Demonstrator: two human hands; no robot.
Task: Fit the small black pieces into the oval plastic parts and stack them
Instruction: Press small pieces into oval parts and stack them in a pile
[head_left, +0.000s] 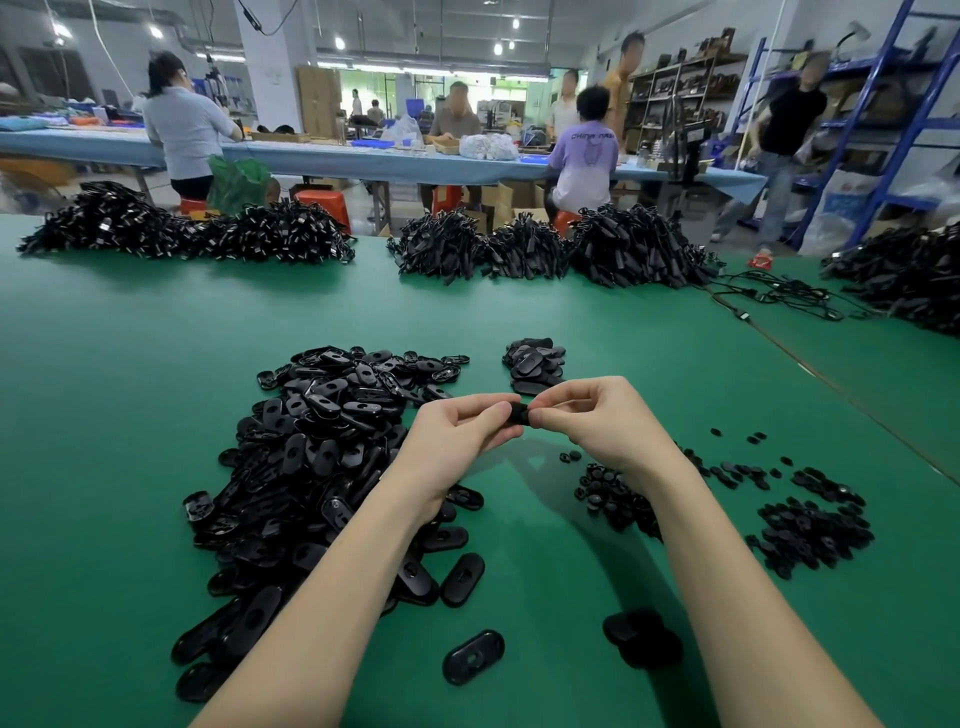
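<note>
A glossy black oval plastic part (473, 657) lies on green felt table (130, 364) below the grip; left hand (457, 436) and right hand (597, 415) pinch one smooth black piece (519, 414) together.

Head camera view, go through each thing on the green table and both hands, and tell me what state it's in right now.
Left hand: pinches the black part, raised above the table.
Right hand: pinches the same part from the other side.
Black part: held between both hands, mostly hidden.
Oval parts pile: loose, unsorted heap.
Small stack: ovals piled beyond the hands.
Small black pieces: scattered loose.
Single oval: lying flat, alone.
</note>
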